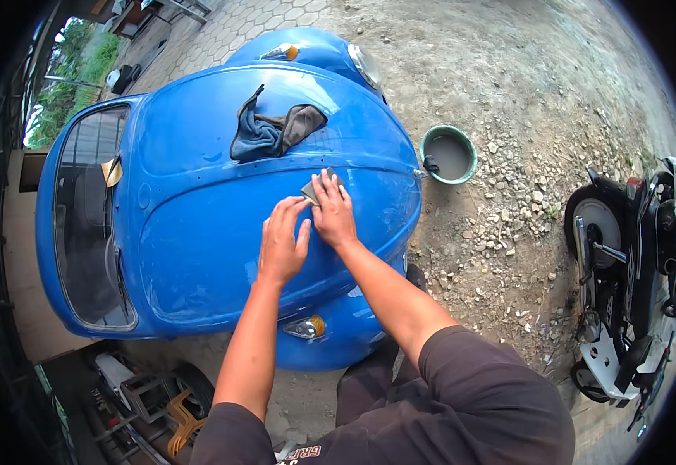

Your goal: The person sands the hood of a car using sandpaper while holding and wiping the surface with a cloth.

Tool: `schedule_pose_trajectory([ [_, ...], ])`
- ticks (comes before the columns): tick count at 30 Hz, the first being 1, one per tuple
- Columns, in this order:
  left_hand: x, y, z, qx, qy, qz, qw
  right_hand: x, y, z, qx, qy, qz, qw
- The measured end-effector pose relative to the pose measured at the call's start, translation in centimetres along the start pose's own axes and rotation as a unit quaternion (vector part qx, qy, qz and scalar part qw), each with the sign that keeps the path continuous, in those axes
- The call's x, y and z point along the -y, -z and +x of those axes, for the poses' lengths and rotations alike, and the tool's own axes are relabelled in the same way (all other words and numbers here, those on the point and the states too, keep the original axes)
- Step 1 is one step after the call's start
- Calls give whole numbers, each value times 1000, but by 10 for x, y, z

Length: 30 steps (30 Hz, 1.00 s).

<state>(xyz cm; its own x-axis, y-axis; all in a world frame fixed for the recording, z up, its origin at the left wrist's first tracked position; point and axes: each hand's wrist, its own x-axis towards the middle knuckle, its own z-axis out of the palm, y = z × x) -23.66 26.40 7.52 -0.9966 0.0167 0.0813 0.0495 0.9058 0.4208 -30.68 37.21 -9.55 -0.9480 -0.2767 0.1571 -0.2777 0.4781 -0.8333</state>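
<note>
My right hand [333, 211] presses a small grey piece of sandpaper [307, 191] against the blue car's hood [214, 225], its fingers laid over the sheet. Beside it, my left hand [281, 242] is open with the fingers stretched forward. Its fingertips reach the near edge of the sandpaper; whether they touch it I cannot tell. Farther up on the hood lies a crumpled grey-blue cloth [264, 133] with dark edging. Whitish, wet-looking smears mark the paint around my hands.
A green bucket [473, 164] of murky grey water stands on the gravel past the car's nose, a dark cloth over its rim. Along the right is a motorcycle [624, 263]. A wheel [193, 387] and a yellow-orange plastic piece [183, 425] lie at the lower left.
</note>
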Motion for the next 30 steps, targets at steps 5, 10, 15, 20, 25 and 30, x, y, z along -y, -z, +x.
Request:
schedule_pose_trajectory([
  [5,85,16,91,-3,-43,107,993,-20,-11,-22,7,33,-5,999],
  [10,168,29,153,24,-62,214,975,-36,-6,-26,-96,-81,-31,992],
  [15,164,22,158,6,-8,271,963,-32,-33,-6,-169,-156,-59,971],
  [20,167,75,115,-3,77,342,937,-5,-44,0,-100,5,-17,995],
  [25,226,96,116,-116,-151,310,931,21,-68,28,-191,-137,-80,969],
  [30,206,92,135,142,-256,234,927,25,-68,17,-124,-76,-50,988],
])
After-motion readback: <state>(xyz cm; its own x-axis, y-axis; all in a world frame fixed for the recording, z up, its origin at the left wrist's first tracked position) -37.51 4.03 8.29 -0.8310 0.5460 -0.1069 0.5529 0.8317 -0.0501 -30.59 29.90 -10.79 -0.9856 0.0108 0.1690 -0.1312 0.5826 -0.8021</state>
